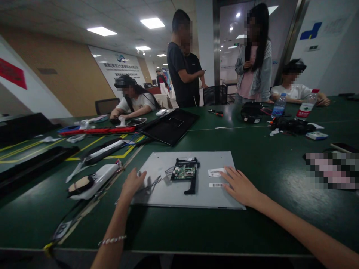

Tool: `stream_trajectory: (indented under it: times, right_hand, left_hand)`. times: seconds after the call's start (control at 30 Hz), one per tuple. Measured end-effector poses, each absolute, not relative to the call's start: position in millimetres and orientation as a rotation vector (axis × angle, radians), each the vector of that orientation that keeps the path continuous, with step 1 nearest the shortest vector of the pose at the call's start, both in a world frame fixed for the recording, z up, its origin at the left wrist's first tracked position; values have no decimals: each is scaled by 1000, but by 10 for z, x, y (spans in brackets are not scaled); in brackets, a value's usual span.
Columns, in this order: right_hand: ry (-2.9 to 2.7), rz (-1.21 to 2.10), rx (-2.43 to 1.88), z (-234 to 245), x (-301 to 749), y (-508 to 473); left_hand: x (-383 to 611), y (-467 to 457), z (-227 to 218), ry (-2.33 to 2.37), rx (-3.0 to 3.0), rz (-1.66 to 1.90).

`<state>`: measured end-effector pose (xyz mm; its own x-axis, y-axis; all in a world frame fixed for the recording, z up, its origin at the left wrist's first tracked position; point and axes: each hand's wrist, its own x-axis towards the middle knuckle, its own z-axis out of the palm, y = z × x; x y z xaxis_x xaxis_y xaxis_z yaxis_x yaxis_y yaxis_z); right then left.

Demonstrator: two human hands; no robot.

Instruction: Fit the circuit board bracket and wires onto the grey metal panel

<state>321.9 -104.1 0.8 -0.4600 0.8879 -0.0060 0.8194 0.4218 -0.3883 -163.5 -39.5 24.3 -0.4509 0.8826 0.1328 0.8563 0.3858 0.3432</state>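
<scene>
A grey metal-backed display panel (157, 168) lies flat on the table before me. On its middle sits a green circuit board (183, 171) in a black plastic bracket (193, 183), with thin grey cables (154, 183) running from it to the left. My left hand (133, 183) is at the panel's left edge, thumb stretched out, its other fingers partly hidden. My right hand (241, 185) rests with spread fingers on the right edge, beside two white labels, the upper one (214, 173) partly under a fingertip. Neither hand holds anything visible.
Behind the panel lies a black screen frame (171, 127). To the left are a white device with black straps (95, 181) and long black trim pieces (33, 164). Bottles (307, 106) and a black cable bundle (293, 125) stand back right. Several people sit or stand beyond.
</scene>
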Motion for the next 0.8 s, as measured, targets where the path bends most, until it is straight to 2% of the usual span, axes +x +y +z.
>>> stream_trajectory:
  times: [0.17, 0.3, 0.57, 0.8]
  right_hand:
    - [-2423, 599, -1466, -73, 3393, -1062]
    - [-2254, 812, -1414, -117, 3496, -1055]
    - [-1251, 1341, -1198, -25, 3628, -943]
    - [-765, 1498, -1095, 107, 3784, -907]
  left_hand:
    - [-1632, -397, 215, 2361, 1560, 760]
    - [-1582, -406, 193, 2234, 1541, 900]
    - [-1490, -514, 263, 2076, 1325, 1262]
    - [-1296, -622, 386, 1821, 1065, 1435]
